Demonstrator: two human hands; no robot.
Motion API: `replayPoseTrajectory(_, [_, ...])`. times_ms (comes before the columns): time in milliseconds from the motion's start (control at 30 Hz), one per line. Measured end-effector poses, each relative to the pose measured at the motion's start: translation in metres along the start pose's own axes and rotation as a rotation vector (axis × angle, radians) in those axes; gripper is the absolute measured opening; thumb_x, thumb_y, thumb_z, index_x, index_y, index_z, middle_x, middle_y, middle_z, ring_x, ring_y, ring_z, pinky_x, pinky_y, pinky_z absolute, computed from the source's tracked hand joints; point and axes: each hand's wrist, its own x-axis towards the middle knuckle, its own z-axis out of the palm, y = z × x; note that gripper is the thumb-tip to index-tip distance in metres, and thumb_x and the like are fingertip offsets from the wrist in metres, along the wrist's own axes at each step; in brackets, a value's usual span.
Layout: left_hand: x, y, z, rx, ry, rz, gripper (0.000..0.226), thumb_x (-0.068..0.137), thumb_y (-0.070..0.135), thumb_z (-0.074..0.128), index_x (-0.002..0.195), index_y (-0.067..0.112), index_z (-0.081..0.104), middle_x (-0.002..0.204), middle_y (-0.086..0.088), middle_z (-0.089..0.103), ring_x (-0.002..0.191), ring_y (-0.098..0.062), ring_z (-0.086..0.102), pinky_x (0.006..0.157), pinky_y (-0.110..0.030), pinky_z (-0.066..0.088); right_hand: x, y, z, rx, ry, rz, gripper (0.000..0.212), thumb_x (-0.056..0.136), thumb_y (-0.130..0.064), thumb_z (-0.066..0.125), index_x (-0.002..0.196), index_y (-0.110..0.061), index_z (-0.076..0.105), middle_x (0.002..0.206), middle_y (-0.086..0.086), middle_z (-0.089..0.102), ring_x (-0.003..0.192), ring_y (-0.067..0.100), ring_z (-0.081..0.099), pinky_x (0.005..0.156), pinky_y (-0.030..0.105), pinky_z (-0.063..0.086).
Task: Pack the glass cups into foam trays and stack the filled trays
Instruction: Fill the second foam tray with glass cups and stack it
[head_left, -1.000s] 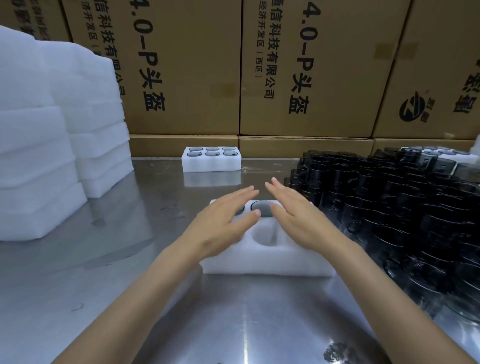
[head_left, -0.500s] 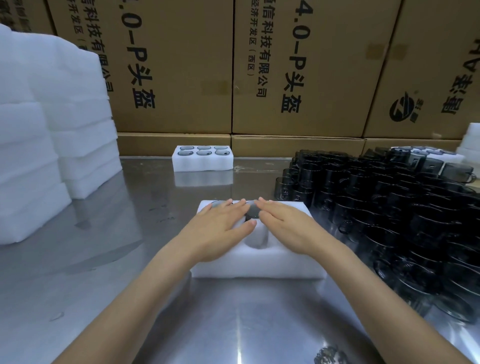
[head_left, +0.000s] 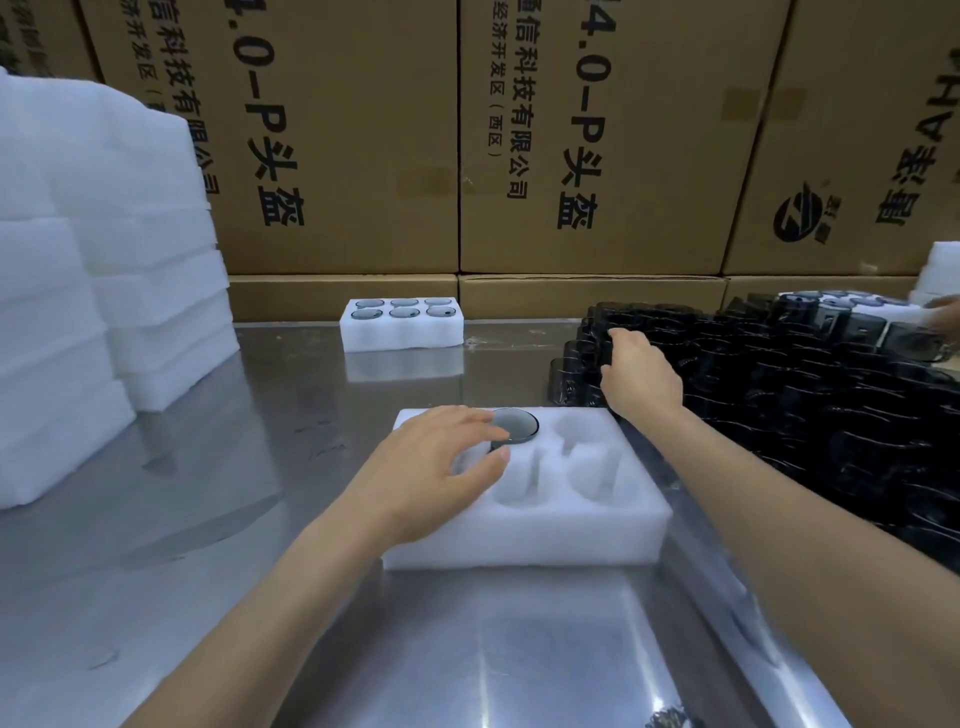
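A: Right hand (head_left: 641, 370) has left the white six-pocket foam tray (head_left: 597, 525), now curled among the dark glass cups (head_left: 810, 395); can't tell if it grips one.

B: Left hand (head_left: 431, 467) rests flat, fingers relaxed. One grey glass cup (head_left: 517, 425) sits upright, rim up, back-middle pocket. Tray's long side runs left-right.

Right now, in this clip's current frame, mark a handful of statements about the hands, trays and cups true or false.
1. The white foam tray at the back of the steel table holds six cups. True.
2. The near white foam tray is full. False: one dark glass cup shows; other visible pockets are empty.
3. The right hand reaches into the crowd of dark glass cups. True.
4. The left hand rests on the stacked white foam. False: it lies on the near tray.
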Motion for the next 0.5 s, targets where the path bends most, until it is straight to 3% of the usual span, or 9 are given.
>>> replayPoseTrajectory(67, [0.000, 0.001, 0.000, -0.001, -0.001, 0.010, 0.035, 0.094, 0.048, 0.040, 0.124, 0.039, 0.056, 0.136, 0.025, 0.046, 0.127, 0.010, 0.028, 0.091, 0.000, 0.012, 0.003, 0.002, 0.003, -0.055, -0.023, -0.031, 0.039, 0.095, -0.017, 0.053, 0.132, -0.012, 0.043, 0.134, 0.010, 0.043, 0.110, 0.033, 0.052, 0.072, 0.038, 0.041])
replayPoseTrajectory(167, [0.000, 0.001, -0.001, -0.008, -0.013, 0.002, 0.036, 0.094, 0.049, 0.039, 0.124, 0.039, 0.056, 0.133, 0.026, 0.048, 0.124, 0.011, 0.030, 0.090, -0.005, 0.017, 0.004, 0.003, 0.002, -0.043, 0.009, -0.047, 0.024, 0.097, -0.019, 0.051, 0.120, -0.013, 0.055, 0.121, 0.010, 0.050, 0.098, 0.033, 0.056, 0.071, 0.037, 0.043])
replayPoseTrajectory(367, [-0.001, 0.002, -0.002, -0.019, -0.020, -0.016, 0.035, 0.094, 0.048, 0.040, 0.124, 0.040, 0.055, 0.133, 0.027, 0.048, 0.124, 0.009, 0.031, 0.093, -0.009, 0.020, -0.013, -0.008, -0.023, 0.313, 0.175, -0.010, 0.019, 0.091, -0.023, 0.053, 0.106, -0.021, 0.063, 0.109, 0.002, 0.060, 0.093, 0.026, 0.056, 0.072, 0.030, 0.038])
replayPoseTrajectory(500, [-0.001, 0.002, -0.002, -0.021, -0.034, -0.025, 0.035, 0.094, 0.048, 0.039, 0.124, 0.040, 0.054, 0.134, 0.026, 0.047, 0.125, 0.007, 0.033, 0.096, -0.012, 0.023, -0.039, -0.009, -0.041, 0.352, 0.178, -0.143, 0.014, 0.092, -0.024, 0.054, 0.102, -0.022, 0.062, 0.101, -0.002, 0.058, 0.088, 0.020, 0.054, 0.074, 0.033, 0.042])
